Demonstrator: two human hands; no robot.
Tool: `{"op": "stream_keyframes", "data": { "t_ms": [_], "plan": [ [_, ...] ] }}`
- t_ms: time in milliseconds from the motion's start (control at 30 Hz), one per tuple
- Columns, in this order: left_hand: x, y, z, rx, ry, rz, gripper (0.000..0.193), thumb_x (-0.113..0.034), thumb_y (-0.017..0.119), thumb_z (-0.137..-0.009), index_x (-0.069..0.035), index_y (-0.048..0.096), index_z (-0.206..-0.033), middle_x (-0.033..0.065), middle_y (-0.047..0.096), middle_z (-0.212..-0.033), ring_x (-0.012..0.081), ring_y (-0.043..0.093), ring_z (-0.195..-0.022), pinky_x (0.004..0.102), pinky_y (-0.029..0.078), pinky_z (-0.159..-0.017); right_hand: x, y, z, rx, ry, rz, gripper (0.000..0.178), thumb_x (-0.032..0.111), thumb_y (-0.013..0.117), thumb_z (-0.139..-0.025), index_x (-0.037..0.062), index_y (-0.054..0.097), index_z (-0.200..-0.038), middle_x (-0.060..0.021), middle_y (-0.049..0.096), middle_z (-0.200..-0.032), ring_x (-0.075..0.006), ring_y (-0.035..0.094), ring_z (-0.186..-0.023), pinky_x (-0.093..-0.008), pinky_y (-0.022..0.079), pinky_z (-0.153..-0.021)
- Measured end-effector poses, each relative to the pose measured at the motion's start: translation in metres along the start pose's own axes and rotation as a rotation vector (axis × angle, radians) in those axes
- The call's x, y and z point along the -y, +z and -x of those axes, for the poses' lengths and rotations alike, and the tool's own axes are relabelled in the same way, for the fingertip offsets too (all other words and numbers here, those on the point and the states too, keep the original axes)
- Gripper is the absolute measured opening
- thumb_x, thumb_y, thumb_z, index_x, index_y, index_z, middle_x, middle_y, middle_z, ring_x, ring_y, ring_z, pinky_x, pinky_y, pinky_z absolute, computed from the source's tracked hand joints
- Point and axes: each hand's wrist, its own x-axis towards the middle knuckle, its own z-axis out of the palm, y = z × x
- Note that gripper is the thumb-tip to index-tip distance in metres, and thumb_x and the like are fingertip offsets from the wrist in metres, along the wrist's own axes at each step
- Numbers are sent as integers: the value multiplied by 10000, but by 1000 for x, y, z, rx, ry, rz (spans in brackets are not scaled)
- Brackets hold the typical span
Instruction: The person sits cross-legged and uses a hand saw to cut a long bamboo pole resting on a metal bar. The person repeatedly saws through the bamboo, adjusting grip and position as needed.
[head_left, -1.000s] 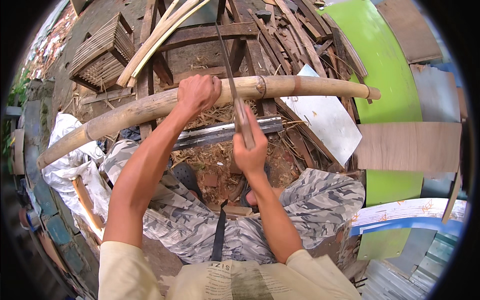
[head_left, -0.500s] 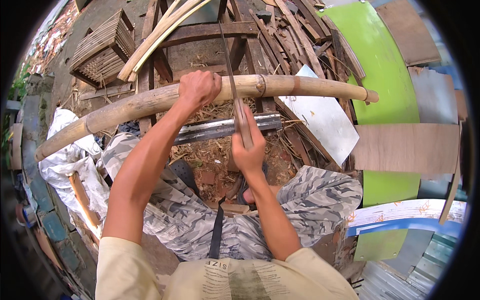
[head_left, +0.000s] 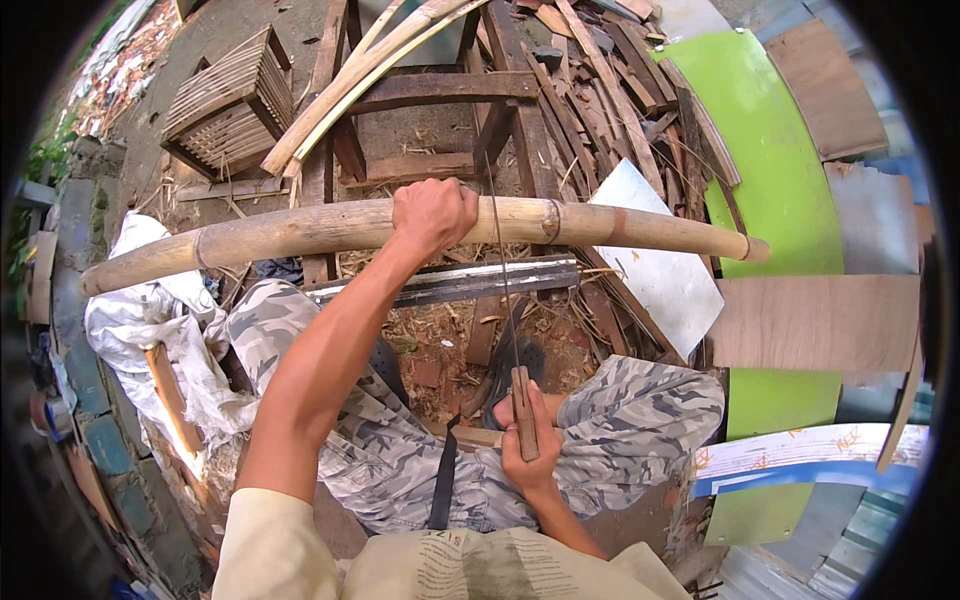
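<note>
A long, thick bamboo pole (head_left: pixel 330 228) lies across in front of me, gently curved. My left hand (head_left: pixel 435 213) is closed over the top of it near the middle. Just right of that hand, the thin blade of a handsaw (head_left: pixel 502 265) crosses the pole, seen almost edge-on. My right hand (head_left: pixel 532 443) grips the saw's wooden handle (head_left: pixel 522 400) low down, close to my right knee. How deep the blade sits in the bamboo cannot be seen.
A dark wooden frame (head_left: pixel 440 89) stands beyond the pole, with split bamboo strips (head_left: pixel 350 80) leaning over it. A white-streaked beam (head_left: pixel 480 280) lies nearer. Scrap wood (head_left: pixel 610 110), a white sheet (head_left: pixel 655 290) and green panels (head_left: pixel 790 150) are right; a slatted crate (head_left: pixel 230 110) and white sack (head_left: pixel 150 320) left.
My right hand has drawn the saw back toward my body, so the handle is now well clear of the pole. My left hand keeps its hold on the bamboo. The view has shifted slightly.
</note>
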Motion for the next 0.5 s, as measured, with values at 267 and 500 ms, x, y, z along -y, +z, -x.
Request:
{"op": "stream_keyframes", "data": {
  "t_ms": [267,500],
  "plan": [
    [10,13,-1,-154,-21,-31,480,-334,468,-943,21,734,-760,279,699,-759,441,709,-735,518,539,-709,-1,15,-60,15,162,-244,698,-30,558,-809,2,465,-1501,-113,742,-1018,-95,589,-640,-255,514,-623],
    [12,1,-6,-61,-68,-78,526,-390,427,-975,15,749,-882,273,709,-793,440,710,-767,515,537,-755,6,22,-84,10,109,-225,678,-39,524,-816,11,485,-1491,-95,719,-1111,-50,539,-704,-221,453,-627]
  ]
}}
